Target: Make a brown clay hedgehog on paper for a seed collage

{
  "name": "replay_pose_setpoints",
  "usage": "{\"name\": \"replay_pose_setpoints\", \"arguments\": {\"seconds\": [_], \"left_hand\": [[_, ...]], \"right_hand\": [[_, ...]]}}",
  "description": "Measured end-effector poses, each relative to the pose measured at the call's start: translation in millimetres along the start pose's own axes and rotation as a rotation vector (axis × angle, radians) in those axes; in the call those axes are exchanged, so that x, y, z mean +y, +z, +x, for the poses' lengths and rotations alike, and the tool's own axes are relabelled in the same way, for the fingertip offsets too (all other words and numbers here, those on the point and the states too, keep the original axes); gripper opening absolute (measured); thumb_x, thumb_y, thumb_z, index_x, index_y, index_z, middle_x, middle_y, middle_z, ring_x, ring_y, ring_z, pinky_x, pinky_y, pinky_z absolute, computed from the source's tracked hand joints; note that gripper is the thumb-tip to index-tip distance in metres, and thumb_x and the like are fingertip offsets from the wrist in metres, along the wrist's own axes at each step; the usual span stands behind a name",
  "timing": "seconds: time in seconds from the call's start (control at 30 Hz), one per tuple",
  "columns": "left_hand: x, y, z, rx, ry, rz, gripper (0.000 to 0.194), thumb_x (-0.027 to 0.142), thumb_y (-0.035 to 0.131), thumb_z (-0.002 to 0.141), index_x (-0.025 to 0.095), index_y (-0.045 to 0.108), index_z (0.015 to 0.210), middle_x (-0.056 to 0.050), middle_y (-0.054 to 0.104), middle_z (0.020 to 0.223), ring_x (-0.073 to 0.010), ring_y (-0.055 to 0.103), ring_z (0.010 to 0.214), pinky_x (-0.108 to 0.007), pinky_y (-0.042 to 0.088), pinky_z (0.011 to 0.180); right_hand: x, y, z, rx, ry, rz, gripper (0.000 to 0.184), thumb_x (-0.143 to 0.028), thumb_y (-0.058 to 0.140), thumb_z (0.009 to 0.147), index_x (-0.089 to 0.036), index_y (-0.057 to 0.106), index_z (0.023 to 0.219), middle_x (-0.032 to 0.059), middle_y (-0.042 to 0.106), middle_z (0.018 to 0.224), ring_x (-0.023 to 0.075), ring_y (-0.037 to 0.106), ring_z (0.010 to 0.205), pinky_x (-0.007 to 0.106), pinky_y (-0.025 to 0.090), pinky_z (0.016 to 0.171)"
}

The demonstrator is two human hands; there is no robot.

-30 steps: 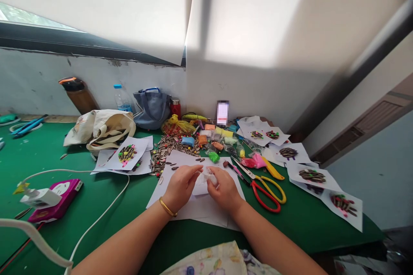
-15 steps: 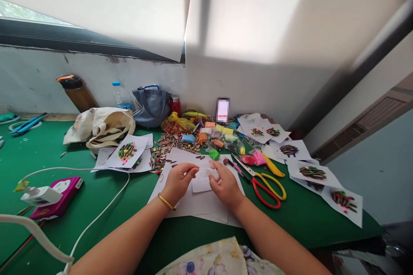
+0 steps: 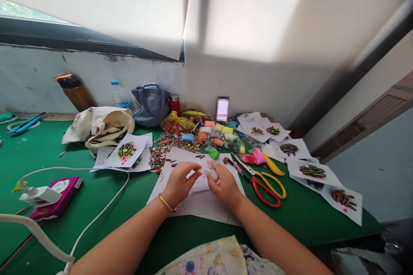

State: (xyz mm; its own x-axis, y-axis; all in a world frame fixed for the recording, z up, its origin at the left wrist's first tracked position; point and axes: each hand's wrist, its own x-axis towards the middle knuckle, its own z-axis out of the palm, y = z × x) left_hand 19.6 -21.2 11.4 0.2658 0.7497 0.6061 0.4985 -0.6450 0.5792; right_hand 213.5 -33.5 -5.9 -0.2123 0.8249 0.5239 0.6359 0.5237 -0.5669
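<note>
Head view: left hand (image 3: 180, 184) and right hand (image 3: 225, 184), both curled, grasping a small white lump (image 3: 206, 177) between them, held just above a sheet of white paper (image 3: 196, 208).

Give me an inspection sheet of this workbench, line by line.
Surface: green tabletop, with white paper sheets under the hands.
Job's things: white wad between the hands; clay or tissue, cannot tell which.
Clutter: spilled sunflower seeds, clay packets, red-and-yellow scissors, seed-decorated sheets.
Grippers: nothing seen; left hand wears a gold bangle, right hand pinches the white wad.
Cables: white cable near white plug and pink case.
Surroundings: canvas tote, blue bag, water bottle, wall.
</note>
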Motion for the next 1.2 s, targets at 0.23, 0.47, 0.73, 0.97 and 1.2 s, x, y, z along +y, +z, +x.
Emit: {"name": "replay_pose_setpoints", "arguments": {"seconds": [0.23,0.47,0.73,0.97,1.2], "left_hand": [[-0.1,1.4,2.5,-0.057,0.025,-0.060,0.016,0.019,0.058,0.090,0.022,0.069,0.102,-0.005,0.065,0.092,-0.0162,0.062,0.086,-0.030,0.051,0.078],[3.9,2.9,0.9,-0.048,-0.005,-0.013,0.008,0.021,0.066,0.085,0.019,0.067,0.093,-0.002,0.064,0.081,-0.0154,0.058,0.075,-0.031,0.049,0.073],[4.5,3.9,1.7,-0.119,0.066,-0.031,0.015,0.023,0.062,0.089,0.024,0.074,0.098,-0.004,0.061,0.086,-0.0159,0.058,0.079,-0.030,0.049,0.073],[8.8,1.3,1.4,-0.084,-0.066,-0.041,0.013,0.018,0.065,0.084,0.020,0.060,0.096,-0.001,0.062,0.087,-0.0164,0.058,0.081,-0.031,0.048,0.076],[8.8,1.1,1.1,-0.094,-0.037,0.002,0.008,0.018,0.063,0.085,0.020,0.057,0.090,-0.002,0.060,0.085,-0.0167,0.056,0.080,-0.031,0.047,0.075]], "right_hand": [[-2.2,2.1,-0.8,-0.004,-0.066,-0.006,0.044,-0.021,0.052,0.086,-0.020,0.053,0.130,0.0103,0.066,0.120,0.0245,0.063,0.108,0.040,0.051,0.094],[-5.1,3.7,-0.4,-0.024,-0.096,0.010,0.046,-0.018,0.053,0.084,-0.021,0.052,0.130,0.0098,0.066,0.120,0.0253,0.063,0.106,0.042,0.051,0.093],[-3.5,7.1,-2.7,-0.049,-0.117,0.013,0.046,-0.016,0.052,0.083,-0.020,0.053,0.129,0.0100,0.067,0.118,0.0252,0.064,0.103,0.043,0.052,0.091],[0.0,6.5,-1.2,-0.041,-0.048,0.050,0.048,-0.018,0.052,0.084,-0.019,0.052,0.132,0.0110,0.066,0.119,0.0258,0.063,0.106,0.043,0.051,0.093],[1.3,6.4,-1.5,-0.036,-0.055,0.042,0.049,-0.018,0.052,0.084,-0.021,0.051,0.133,0.0106,0.066,0.120,0.0256,0.064,0.106,0.043,0.052,0.093]]}}
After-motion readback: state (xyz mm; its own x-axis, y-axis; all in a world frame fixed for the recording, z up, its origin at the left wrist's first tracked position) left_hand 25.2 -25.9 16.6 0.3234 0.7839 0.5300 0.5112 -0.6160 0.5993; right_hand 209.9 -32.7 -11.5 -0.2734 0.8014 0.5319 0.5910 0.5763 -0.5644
